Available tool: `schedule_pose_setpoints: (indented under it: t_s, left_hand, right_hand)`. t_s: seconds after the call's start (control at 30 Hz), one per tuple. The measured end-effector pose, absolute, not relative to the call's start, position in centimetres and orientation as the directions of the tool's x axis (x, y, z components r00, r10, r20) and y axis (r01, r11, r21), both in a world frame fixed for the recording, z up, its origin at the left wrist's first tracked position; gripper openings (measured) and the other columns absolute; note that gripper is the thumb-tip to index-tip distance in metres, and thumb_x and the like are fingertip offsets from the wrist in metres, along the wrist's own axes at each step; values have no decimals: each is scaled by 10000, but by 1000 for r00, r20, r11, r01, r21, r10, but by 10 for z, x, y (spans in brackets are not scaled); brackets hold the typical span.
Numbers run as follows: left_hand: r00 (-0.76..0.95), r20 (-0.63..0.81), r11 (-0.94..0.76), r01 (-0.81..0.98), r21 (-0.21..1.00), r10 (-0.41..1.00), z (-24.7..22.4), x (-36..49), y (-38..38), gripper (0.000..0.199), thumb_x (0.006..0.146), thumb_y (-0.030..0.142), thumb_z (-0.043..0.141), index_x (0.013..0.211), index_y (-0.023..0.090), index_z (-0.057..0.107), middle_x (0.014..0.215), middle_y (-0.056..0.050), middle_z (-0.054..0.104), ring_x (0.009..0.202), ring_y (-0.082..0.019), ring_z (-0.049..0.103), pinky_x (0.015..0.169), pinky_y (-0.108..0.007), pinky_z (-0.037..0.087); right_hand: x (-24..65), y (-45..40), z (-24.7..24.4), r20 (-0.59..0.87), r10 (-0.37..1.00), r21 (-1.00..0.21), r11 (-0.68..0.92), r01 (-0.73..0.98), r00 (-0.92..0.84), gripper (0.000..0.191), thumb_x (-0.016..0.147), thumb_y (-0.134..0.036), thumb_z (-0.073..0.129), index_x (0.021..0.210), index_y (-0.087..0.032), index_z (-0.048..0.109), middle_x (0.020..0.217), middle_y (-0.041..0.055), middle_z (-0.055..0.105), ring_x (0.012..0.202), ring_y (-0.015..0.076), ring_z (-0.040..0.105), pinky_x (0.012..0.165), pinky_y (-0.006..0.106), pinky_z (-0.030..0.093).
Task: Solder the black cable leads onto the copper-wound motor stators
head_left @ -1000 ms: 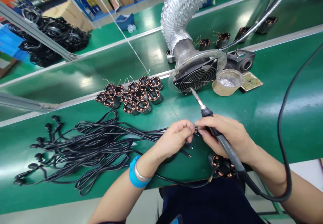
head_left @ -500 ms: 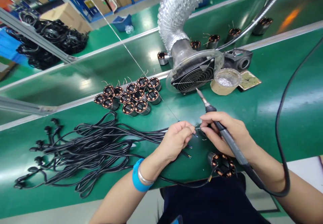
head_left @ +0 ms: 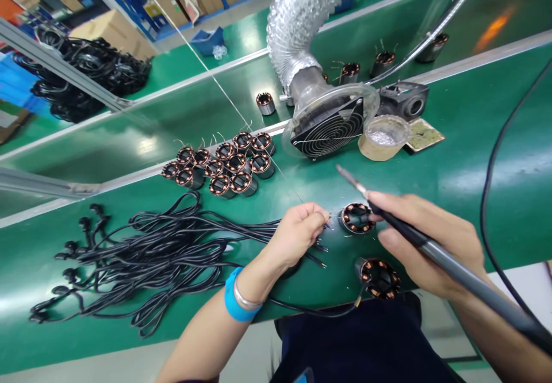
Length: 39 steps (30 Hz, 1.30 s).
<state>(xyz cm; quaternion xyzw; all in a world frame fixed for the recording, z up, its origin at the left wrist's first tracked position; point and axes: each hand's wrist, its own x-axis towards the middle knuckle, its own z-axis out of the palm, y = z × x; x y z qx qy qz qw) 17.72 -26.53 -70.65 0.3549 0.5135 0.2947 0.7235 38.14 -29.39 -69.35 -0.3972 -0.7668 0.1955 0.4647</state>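
Note:
My left hand (head_left: 304,230) is closed in a pinch on a thin wire, beside the bare ends of several black cables (head_left: 254,230). My right hand (head_left: 431,239) grips a soldering iron (head_left: 435,251), its tip pointing up and left above the green bench. Between my hands stands a round stator (head_left: 357,218) with copper windings; my right fingers are at its right edge. Nearer my body sits another stator (head_left: 379,279), with a black cable running to it.
Several stators (head_left: 237,163) stand grouped at centre left. A fume extractor fan (head_left: 330,133) is behind my hands, next to a tub (head_left: 383,138) and a sponge tray (head_left: 425,136). Coiled cables (head_left: 164,262) cover the left. The iron's cord (head_left: 489,182) hangs at the right.
My right hand has moved right with the soldering iron, which lies at a lower angle. The stator between my hands shows more fully. My left hand has barely moved.

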Motion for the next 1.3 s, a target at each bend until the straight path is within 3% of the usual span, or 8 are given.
schedule_pose_setpoints:
  t_s: [0.13,0.27,0.67,0.97,1.3]
  left_hand:
    - [312,-530,570,-49,820,789,-705,177,-264,156,667,313,585,642,169,531,435,113,360,378,-17,200,412,-201,138]
    - [309,-519,554,-34,832,797,-705,177,-263,140,664,297,563,635,165,529,440,114,363,382,-13,198,421,-197,154]
    - [312,-488,511,9,859,815,-708,177,-265,174,699,330,578,658,171,521,471,108,377,407,-22,222,428,-196,176]
    - [310,-477,493,30,870,823,-710,177,-266,198,724,349,581,660,174,514,460,111,371,410,-26,229,431,-197,186]
    - [310,-472,483,46,874,825,-709,175,-267,196,727,355,579,664,179,519,457,109,360,414,-35,235,421,-202,170]
  right_hand:
    - [384,-307,-686,550,829,-743,542,392,-104,323,876,-148,629,1168,-259,711,767,15,642,584,151,553,492,301,458]
    - [384,-309,-693,503,863,-781,474,406,-42,226,876,-169,644,1057,-279,722,762,9,663,576,153,545,487,309,446]
    - [380,-308,-688,528,843,-750,521,407,-106,203,855,-135,633,1024,-218,710,707,-3,628,506,99,487,431,258,383]
    - [375,-317,-689,647,721,-577,675,460,-247,284,786,-58,606,1046,-130,695,749,38,649,594,128,589,516,267,493]
    - [385,-317,-675,567,790,-651,602,463,-232,270,820,-63,590,1056,-155,685,745,24,627,587,96,577,486,219,478]
